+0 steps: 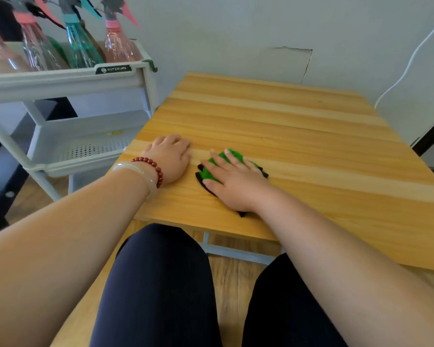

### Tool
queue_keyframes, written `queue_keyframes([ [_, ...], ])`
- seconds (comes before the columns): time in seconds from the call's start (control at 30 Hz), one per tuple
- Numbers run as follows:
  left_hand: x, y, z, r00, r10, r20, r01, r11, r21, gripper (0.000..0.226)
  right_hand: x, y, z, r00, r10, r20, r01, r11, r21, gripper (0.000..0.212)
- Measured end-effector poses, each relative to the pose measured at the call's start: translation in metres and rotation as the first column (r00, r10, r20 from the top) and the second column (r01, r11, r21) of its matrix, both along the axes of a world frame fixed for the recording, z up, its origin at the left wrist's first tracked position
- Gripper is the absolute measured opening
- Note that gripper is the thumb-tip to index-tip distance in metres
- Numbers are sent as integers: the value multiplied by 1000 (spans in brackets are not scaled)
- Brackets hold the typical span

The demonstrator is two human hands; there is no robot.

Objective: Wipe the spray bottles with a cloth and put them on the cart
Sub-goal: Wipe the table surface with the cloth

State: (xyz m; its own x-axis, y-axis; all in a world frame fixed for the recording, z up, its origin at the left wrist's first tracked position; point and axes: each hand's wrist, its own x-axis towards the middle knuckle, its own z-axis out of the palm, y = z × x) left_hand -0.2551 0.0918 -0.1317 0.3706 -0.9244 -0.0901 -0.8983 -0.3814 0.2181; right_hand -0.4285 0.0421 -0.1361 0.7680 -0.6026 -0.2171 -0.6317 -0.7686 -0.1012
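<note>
the pink and teal clear plastic spray bottles (83, 46) stand in the grey plastic cart (60, 83), so the task seems finished: right hand (236, 181) flat on the green black-edged cloth (232, 154), left hand (171, 159) loosely curled, empty, and next only lifting off.

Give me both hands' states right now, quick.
Left hand: open, resting on the wooden table, holding nothing.
Right hand: open, fingers flat on the green cloth.
</note>
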Motion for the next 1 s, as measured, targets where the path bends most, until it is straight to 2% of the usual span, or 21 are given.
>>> queue_keyframes([
  [0.07,3,-5,-3,1000,-10,7,10,1000,-2,50,-4,-26,1,999,-43,2,43,999,-26,56],
  [0.13,5,-7,-7,1000,-17,11,17,1000,-18,51,-12,-59,1,970,-242,2,242,968,-62,58],
  [0.2,6,-8,-11,1000,-16,24,17,999,-39,51,-13,-80,2,890,-456,-10,455,889,-49,58],
  [0.23,6,-9,-12,999,-13,31,14,999,-47,51,-7,-82,1,860,-509,-21,508,860,-43,58],
  [0.3,7,-10,-14,999,-11,41,13,998,-55,51,16,-69,-1,890,-455,-9,454,890,-46,59],
  [0.4,8,-11,-16,999,-4,46,7,997,-79,50,43,-41,-6,993,-114,15,115,992,-53,59],
  [0.47,10,-11,-17,999,-4,38,8,996,-88,50,41,-53,-4,1000,-18,-1,18,999,-50,58],
  [0.53,11,-12,-17,999,-8,33,10,996,-84,50,30,-83,-1,992,-122,-15,120,990,-67,58],
  [0.63,10,-13,-18,999,-2,37,5,996,-84,50,18,-116,0,910,-413,-13,412,909,-59,59],
  [0.7,11,-13,-18,999,4,38,-1,996,-87,50,30,-111,-2,883,-469,-6,468,882,-63,59],
  [0.77,12,-13,-19,999,5,40,-1,996,-90,49,51,-89,-3,933,-358,16,359,931,-66,59],
  [0.83,12,-13,-21,999,7,42,-3,994,-107,49,65,-67,-7,989,-149,23,150,986,-74,58],
  [0.9,11,-13,-22,999,10,37,-5,992,-122,49,63,-65,-6,1000,2,5,-2,999,-52,58],
  [0.93,11,-13,-22,999,8,36,-3,993,-121,49,57,-75,-3,1000,28,-3,-28,998,-49,58],
  [1.0,11,-13,-20,1000,-1,27,4,994,-108,49,41,-102,1,996,-81,-20,80,995,-61,59],
])
